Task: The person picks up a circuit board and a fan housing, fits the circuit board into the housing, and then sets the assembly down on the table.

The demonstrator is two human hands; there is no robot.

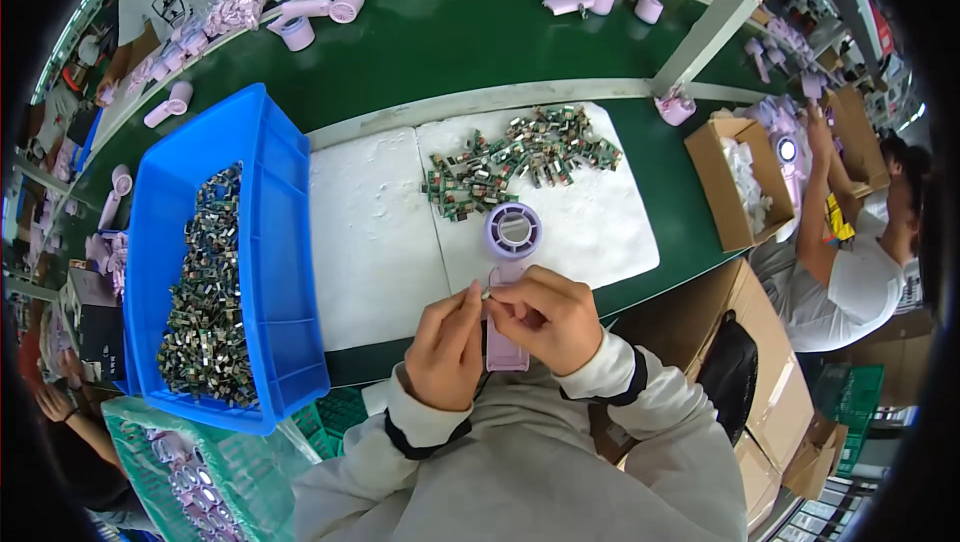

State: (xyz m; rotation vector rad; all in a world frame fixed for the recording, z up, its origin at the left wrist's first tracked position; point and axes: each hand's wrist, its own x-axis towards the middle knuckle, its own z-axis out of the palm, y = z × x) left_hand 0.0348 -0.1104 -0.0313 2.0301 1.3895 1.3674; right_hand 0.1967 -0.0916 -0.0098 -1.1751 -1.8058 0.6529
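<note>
A small lilac hand-held fan (512, 242) with a round head lies upright between my hands over the white foam pad (375, 232). My right hand (550, 317) grips its handle. My left hand (445, 342) pinches a tiny part against the handle's upper end, fingertips touching those of the right hand. A heap of small green circuit boards (515, 157) lies on the pad just beyond the fan head.
A blue plastic crate (270, 242) holding several small boards stands to my left. More lilac fans (310, 17) lie on the green conveyor belt (450, 37). A person at the right handles fans beside an open carton (725, 182). A green basket (150, 472) sits lower left.
</note>
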